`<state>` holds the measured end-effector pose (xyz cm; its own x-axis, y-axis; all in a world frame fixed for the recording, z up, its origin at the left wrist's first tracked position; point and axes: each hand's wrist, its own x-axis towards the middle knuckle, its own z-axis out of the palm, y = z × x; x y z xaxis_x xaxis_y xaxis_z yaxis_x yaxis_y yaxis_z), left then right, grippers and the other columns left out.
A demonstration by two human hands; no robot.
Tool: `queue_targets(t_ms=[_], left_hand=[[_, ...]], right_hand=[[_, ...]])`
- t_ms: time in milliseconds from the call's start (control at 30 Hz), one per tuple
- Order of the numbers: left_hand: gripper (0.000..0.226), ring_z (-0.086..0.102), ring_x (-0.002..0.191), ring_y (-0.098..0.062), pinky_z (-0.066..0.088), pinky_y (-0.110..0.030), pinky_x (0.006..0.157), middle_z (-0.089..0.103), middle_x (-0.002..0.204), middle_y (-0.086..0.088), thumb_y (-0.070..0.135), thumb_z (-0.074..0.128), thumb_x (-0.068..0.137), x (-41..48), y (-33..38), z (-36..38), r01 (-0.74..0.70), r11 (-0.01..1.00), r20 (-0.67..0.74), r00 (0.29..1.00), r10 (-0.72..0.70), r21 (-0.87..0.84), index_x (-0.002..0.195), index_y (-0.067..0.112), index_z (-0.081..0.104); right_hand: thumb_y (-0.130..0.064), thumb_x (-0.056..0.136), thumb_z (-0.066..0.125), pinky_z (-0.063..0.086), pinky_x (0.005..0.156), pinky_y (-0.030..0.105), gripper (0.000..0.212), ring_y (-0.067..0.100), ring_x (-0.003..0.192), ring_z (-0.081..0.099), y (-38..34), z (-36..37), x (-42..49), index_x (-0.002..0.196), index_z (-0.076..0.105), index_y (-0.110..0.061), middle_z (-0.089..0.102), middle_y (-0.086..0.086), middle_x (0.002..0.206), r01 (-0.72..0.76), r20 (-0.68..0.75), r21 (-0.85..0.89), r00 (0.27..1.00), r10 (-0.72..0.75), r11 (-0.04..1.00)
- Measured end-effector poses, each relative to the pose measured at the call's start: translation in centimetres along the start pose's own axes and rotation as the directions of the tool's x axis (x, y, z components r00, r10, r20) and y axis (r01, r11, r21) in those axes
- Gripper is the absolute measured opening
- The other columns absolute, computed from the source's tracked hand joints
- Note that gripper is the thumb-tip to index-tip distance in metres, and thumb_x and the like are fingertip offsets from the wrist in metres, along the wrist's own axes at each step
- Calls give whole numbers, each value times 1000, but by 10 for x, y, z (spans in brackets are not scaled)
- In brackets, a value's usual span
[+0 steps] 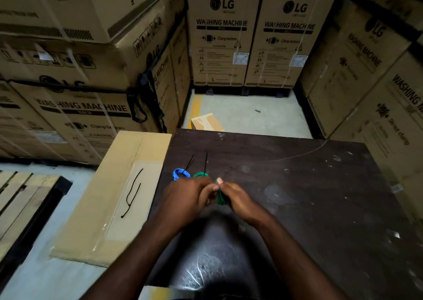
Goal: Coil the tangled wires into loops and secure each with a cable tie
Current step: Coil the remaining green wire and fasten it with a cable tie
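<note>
Head view: left hand [190, 196] and right hand [238, 199] pinched onto green wire [220, 198], blue coil [180, 174] beyond, cartons [219, 36] around.

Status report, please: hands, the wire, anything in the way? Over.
Left hand and right hand both grip green wire over table. Blue coil and green coil beyond, black ties on them. Way clear; spare cable ties on cardboard box, left.
</note>
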<state>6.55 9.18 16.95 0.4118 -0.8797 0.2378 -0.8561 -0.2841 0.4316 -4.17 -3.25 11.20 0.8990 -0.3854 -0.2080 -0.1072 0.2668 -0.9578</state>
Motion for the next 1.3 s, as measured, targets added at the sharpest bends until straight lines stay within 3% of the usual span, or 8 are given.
queue_targets(t_ms=[133, 267, 467, 600, 733, 833, 967, 1300], left_hand=[[25, 61, 62, -3, 47, -27, 57, 67, 65, 13, 54, 58, 81, 14, -17, -5, 229, 961, -61, 969, -241, -156, 78, 30, 64], [22, 59, 61, -1, 44, -27, 60, 66, 64, 10, 41, 67, 85, 16, -22, 3, 335, 847, 98, 941, -325, -413, 70, 25, 65], [18, 48, 64, -10, 32, -27, 61, 59, 71, -1, 34, 56, 93, 1, -9, 11, 578, 331, 507, 815, -282, -746, 81, 21, 58], [19, 55, 58, -17, 35, -27, 61, 64, 72, -10, 35, 62, 88, -3, -6, 17, 542, 162, 505, 834, -224, -824, 83, 17, 58], [19, 59, 61, -22, 50, -30, 65, 63, 76, -20, 21, 67, 80, -4, -2, 24, 377, 36, 354, 894, -277, -925, 83, 5, 58], [12, 63, 76, -14, 54, -22, 73, 65, 87, -18, 6, 65, 83, -5, 5, 27, 270, 125, 211, 910, -356, -955, 82, 1, 54], [5, 66, 86, -11, 51, -19, 82, 72, 85, -4, -1, 64, 84, -8, 9, 28, 124, 368, -14, 937, -349, -922, 80, -2, 61], [25, 66, 84, -5, 51, -16, 79, 70, 84, 4, -16, 64, 76, -8, 4, 28, 113, 341, 3, 952, -308, -933, 75, 8, 56]], right_hand=[[-33, 99, 31, 50, 78, 38, 44, 31, 69, 66, -15, 12, -14, 85, 64, -7, 70, 16, 85, 24, 171, -49, 985, -15, 999], [-31, 94, 35, 48, 57, 27, 38, 23, 46, 59, -27, 20, -16, 77, 58, -5, 68, 11, 71, -1, 135, -40, 991, 6, 999], [-29, 92, 33, 44, 48, 23, 39, 18, 36, 54, -35, 17, -20, 68, 54, -6, 65, 8, 59, -12, 158, -58, 987, 21, 998], [-28, 90, 36, 42, 45, 25, 42, 23, 33, 50, -34, 15, -19, 60, 57, -8, 61, 16, 58, -15, 137, 9, 991, 14, 1000], [-25, 86, 36, 39, 58, 43, 43, 25, 32, 48, -37, 12, -17, 54, 59, -8, 60, 18, 55, -14, 157, 95, 988, -1, 995], [-24, 83, 37, 37, 42, 25, 42, 26, 32, 49, -45, 8, -17, 53, 59, -5, 60, 20, 56, -31, 173, 107, 985, 13, 994], [-23, 81, 39, 38, 46, 32, 41, 28, 33, 52, -48, 4, -14, 52, 58, 0, 60, 24, 56, -62, 185, 186, 982, 27, 981], [-20, 83, 42, 47, 46, 25, 40, 29, 39, 57, -54, 0, -15, 58, 58, 7, 62, 26, 61, -135, 248, 203, 965, 83, 970]])
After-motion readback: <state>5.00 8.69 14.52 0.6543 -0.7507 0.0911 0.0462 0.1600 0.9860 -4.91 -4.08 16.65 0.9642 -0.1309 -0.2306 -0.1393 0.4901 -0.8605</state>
